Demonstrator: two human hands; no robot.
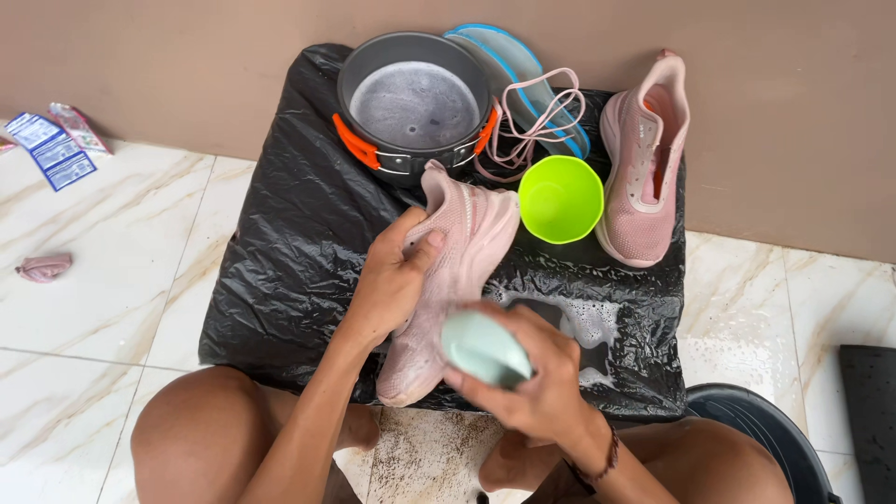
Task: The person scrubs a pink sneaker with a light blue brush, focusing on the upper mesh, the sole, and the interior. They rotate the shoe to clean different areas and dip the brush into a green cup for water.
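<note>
1. A black plastic sheet (280,271) covers a low stand on the tiled floor (103,280), against a brown wall; soapy foam lies on its right front part.
2. A grey pot (413,101) with orange handles stands at the back of the sheet, holding cloudy water.
3. 1 pink shoe (457,280) lies at the middle front of the sheet, toe toward the person, between the 2 hands.
4. The second pink shoe (644,168) lies at the right edge of the sheet, laces out, well apart from the first.
5. A green bowl (560,198) sits between the 2 shoes, just beside both.
6. Pink laces (537,121) lie over a blue lid behind the bowl.
7. The left hand (392,280) is clamped on the shoe's side, thumb on top.
8. The right hand (532,373) is closed around a pale green brush (481,347), just above the shoe's toe.
</note>
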